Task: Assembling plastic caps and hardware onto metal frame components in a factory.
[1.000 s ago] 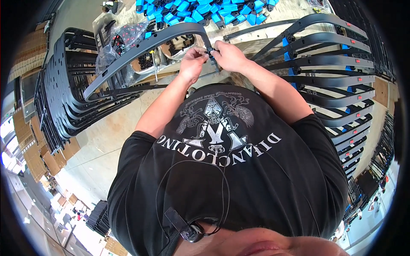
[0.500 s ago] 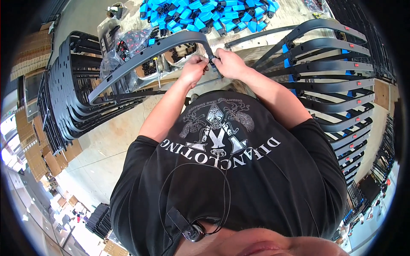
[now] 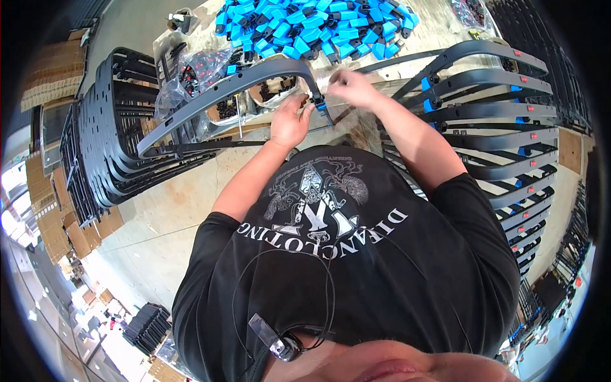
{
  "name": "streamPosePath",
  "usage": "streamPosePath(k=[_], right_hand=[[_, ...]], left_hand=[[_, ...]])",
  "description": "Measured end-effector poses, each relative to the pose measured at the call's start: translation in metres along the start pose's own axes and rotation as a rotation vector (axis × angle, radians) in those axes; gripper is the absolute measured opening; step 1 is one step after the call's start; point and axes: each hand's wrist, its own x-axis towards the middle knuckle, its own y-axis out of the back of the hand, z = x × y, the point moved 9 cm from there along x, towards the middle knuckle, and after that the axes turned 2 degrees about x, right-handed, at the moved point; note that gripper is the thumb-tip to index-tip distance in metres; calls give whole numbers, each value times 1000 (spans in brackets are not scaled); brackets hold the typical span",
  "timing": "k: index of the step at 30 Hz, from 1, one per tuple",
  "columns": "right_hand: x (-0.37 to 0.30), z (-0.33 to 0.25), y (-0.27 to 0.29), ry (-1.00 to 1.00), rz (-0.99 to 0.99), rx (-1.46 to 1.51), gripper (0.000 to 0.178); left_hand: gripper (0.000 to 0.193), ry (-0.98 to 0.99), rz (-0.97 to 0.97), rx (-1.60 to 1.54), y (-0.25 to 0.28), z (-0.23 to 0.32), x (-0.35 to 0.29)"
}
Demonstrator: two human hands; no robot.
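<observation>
Bright light fell across the worktable (image 3: 433, 27) on the far side, while glare washed the floor (image 3: 130, 264) at the near left almost white. The right hand (image 3: 353, 89) looked slightly blurred, and soft shadow darkened the arm (image 3: 436, 159) beside its sleeve (image 3: 468, 194). Straight edges bowed strongly toward the rim, which sank into black.

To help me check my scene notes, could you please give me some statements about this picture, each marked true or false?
1. The left hand is beside one leg of a curved black frame. True.
2. The right hand is wrapped around that frame. False: it is apart from it.
3. Blue-and-black pieces lie heaped beyond the hands. True.
4. The person wears long sleeves. False: the black sleeves are short, leaving the forearms bare.
5. The row of frames on the right bears red marks. True.
</observation>
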Motion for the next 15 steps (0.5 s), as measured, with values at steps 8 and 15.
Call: streamPosePath(k=[8,15], right_hand=[[79,21,24,-259,86,-644,33],[67,6,29,-228,118,-619,45]], left_hand=[[33,310,-337,-45,-4,-25,-58],[27,569,-221,-188,13,-59,-113]])
